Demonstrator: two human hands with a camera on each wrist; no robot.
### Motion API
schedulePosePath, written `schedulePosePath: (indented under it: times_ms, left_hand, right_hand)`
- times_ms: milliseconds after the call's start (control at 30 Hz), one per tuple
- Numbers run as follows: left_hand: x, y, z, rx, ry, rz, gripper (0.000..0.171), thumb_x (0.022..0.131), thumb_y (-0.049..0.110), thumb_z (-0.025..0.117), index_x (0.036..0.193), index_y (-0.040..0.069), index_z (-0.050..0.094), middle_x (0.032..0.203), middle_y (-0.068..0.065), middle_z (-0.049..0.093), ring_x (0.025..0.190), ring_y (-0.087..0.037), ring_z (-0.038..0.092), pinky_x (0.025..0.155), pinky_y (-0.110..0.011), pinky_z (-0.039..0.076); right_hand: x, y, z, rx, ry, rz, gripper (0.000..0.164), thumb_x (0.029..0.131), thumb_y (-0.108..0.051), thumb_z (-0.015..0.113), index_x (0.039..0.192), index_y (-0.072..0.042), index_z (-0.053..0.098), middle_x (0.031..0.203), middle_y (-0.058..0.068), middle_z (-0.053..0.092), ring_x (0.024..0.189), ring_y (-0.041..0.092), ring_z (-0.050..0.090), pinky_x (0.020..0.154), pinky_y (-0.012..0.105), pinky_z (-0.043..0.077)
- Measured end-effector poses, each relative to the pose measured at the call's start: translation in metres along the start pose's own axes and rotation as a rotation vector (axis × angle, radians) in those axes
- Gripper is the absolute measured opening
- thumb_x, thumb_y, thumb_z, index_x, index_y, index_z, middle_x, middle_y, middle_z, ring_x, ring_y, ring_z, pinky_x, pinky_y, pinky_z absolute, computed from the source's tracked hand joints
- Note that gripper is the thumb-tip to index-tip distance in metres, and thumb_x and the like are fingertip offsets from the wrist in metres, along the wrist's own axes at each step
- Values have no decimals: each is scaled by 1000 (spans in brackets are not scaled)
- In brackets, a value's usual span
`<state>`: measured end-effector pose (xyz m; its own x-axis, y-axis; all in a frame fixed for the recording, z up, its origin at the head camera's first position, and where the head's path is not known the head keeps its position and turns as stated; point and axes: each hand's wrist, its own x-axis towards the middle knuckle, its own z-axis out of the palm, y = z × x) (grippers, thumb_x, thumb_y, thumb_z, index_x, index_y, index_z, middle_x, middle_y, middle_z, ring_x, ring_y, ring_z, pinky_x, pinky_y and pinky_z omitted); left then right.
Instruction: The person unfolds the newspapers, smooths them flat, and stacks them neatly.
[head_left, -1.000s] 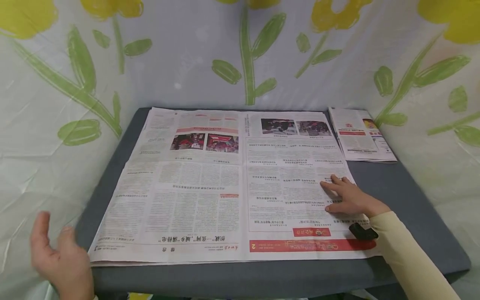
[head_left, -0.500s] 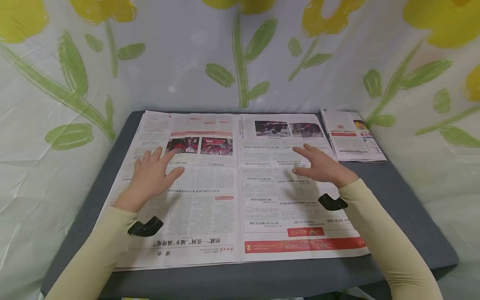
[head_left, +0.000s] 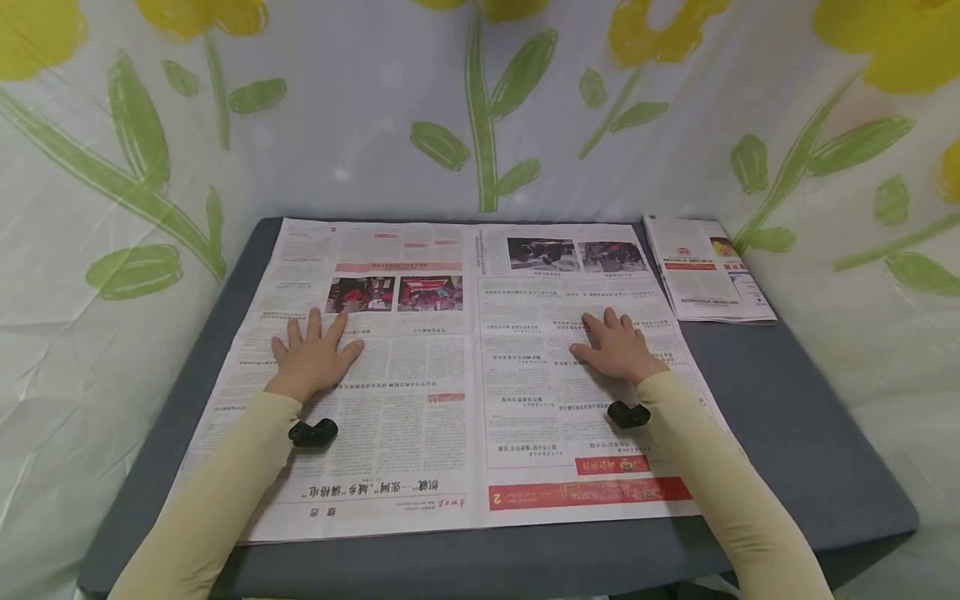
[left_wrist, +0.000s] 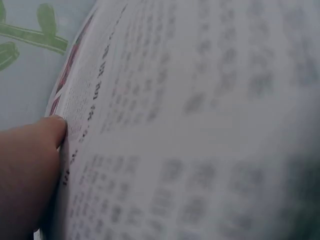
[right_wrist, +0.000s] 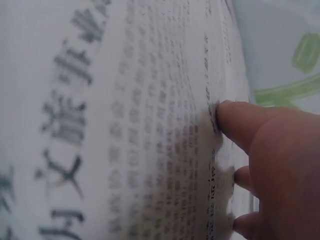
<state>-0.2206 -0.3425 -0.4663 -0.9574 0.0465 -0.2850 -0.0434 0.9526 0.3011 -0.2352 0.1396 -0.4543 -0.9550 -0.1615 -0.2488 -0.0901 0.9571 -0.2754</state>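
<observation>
A newspaper (head_left: 390, 433) lies spread flat, its printed text upside down in the head view. On its left page rests my left hand (head_left: 311, 358), fingers spread, just below two red photos. My right hand (head_left: 617, 346) touches the right page with its fingertips, the fingers apart and slightly bent. In the left wrist view the left thumb (left_wrist: 37, 145) meets the paper, whose print is blurred up close. Fingertips of the right hand (right_wrist: 285, 160) press on the sheet in the right wrist view. Neither hand grips anything.
The newspaper covers most of a dark grey table (head_left: 810, 450). A folded stack of newspapers (head_left: 705, 271) sits at the back right corner. Behind and at both sides hangs a pale curtain (head_left: 337, 108) with yellow flowers and green stems. Each wrist carries a small black camera (head_left: 313, 433).
My left hand has come from beyond the table's left edge onto the left page. The right hand has moved left and slightly forward, lifting over the page, then lowering onto it.
</observation>
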Motion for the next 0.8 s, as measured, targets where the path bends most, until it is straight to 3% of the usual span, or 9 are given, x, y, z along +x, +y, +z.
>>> schedulePosePath:
  times_ms: [500,800]
  left_hand:
    - [1,-3,7,16,33,7,82,104,64,28,165,16,4,167,-32,-13,149,-63,-19,111,-84,-7]
    - [0,-3,7,0,43,1,83,103,64,30,165,12,9,166,-33,-11,149,-63,-18,111,-83,-8]
  right_hand:
    - [0,6,4,-9,-50,20,79,105,-54,39,165,-11,11,169,29,-5,154,57,-8,120,75,1]
    - [1,7,6,-2,-31,22,79,104,-54,40,165,-12,13,170,29,-4,154,56,-7,120,75,2]
